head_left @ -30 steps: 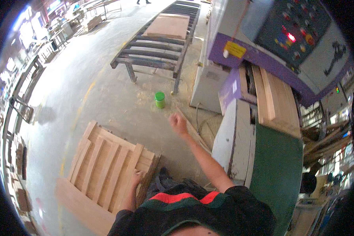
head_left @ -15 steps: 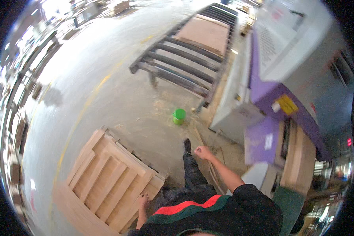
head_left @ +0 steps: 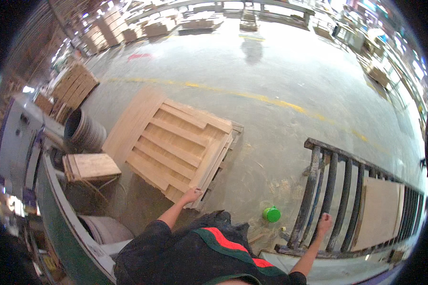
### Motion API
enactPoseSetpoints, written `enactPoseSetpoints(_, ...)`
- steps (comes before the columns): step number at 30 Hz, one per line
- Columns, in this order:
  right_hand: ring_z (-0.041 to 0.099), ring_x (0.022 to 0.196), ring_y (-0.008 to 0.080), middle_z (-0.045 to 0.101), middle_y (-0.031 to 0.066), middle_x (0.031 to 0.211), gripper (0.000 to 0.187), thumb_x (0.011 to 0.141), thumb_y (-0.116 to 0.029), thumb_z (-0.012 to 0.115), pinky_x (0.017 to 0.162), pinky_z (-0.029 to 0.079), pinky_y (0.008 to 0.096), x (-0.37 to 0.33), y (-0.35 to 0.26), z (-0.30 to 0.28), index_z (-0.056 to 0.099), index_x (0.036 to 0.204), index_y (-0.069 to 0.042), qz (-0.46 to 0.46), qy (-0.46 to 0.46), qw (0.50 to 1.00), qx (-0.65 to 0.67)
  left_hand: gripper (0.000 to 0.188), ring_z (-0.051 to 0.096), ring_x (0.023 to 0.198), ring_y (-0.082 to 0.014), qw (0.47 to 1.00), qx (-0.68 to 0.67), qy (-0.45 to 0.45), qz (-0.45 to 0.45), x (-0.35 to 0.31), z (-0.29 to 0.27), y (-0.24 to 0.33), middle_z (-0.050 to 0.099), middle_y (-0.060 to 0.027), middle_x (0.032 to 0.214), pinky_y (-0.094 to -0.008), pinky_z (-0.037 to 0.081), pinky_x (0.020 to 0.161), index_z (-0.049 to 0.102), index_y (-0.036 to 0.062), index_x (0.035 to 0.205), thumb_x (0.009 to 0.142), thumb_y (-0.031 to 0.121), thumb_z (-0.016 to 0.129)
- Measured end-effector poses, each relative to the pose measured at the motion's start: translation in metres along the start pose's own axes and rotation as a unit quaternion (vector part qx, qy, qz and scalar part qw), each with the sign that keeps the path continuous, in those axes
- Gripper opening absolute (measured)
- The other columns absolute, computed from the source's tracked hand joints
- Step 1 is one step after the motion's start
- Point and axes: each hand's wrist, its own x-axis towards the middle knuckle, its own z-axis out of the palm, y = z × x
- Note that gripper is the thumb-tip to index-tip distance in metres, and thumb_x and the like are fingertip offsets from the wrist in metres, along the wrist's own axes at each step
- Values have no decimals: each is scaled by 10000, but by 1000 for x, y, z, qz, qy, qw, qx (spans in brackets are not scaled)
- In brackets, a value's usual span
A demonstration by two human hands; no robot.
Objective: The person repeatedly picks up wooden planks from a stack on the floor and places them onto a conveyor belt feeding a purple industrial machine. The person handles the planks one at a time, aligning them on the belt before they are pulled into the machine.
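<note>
My left hand (head_left: pixel 191 195) hovers at the near corner of a stack of wooden boards (head_left: pixel 162 174), its fingers loosely curled. I cannot tell whether it touches the wood. Slats lie apart on top of that stack, and a wide plain panel (head_left: pixel 130 127) extends at its left side. Out to the right, my right hand (head_left: pixel 325 222) has its fingers curled in with nothing visible in them. It appears in front of the dark rollers of a roller conveyor (head_left: pixel 335 204). On those rollers rests a flat wooden board (head_left: pixel 379 213).
A green bucket (head_left: pixel 271 214) stands on the floor between the stack and the conveyor. At the left are a small board-topped stand (head_left: pixel 94 166), a ribbed duct (head_left: pixel 85 130) and a machine's green edge (head_left: pixel 57 209). A yellow line (head_left: pixel 271 99) crosses the floor beyond.
My view has swung left, bringing the board stack to the middle and the conveyor to the right. The purple and grey machine has left the right side. My right arm now reaches over the conveyor's image.
</note>
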Motion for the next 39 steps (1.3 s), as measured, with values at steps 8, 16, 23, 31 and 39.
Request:
enactPoseSetpoints(8,577,999,366,615,240,1033,470,742,-337,655,869,438,438,183,83,-64,608,1029,32,100,-115,979,-135,546,636,695,-217,982,29,32,-183,-25,36,-81,664,-119,808,-362,502,608,635,0,1045,733,447,670)
enactPoseSetpoints(16,528,1064,433,540,298,1162,592,824,-371,629,905,430,452,300,110,-42,496,1140,111,89,-138,952,-257,514,632,821,-288,970,9,-11,-243,36,31,-14,661,-177,899,-407,499,661,642,-26,1005,753,421,660)
enactPoseSetpoints(23,598,996,352,607,177,1127,619,869,-540,441,858,454,477,375,136,-41,534,1238,-52,129,-84,935,-319,596,523,1119,-358,978,204,0,35,294,35,354,550,-217,1204,-416,408,951,541,30,1221,833,481,518)
enactPoseSetpoints(31,569,1010,384,603,222,1077,653,790,-584,536,887,444,442,393,63,-33,583,1111,-18,338,-21,869,-362,536,601,977,-298,966,157,-85,187,412,69,584,623,-192,1065,-386,467,846,523,58,1222,847,439,571)
enactPoseSetpoints(39,496,1118,365,484,206,1237,690,865,-639,369,843,422,537,330,64,37,432,1284,-95,360,-37,833,-418,569,573,1031,-351,861,433,-249,98,473,84,465,612,-218,1081,-421,447,890,584,14,1129,797,475,566)
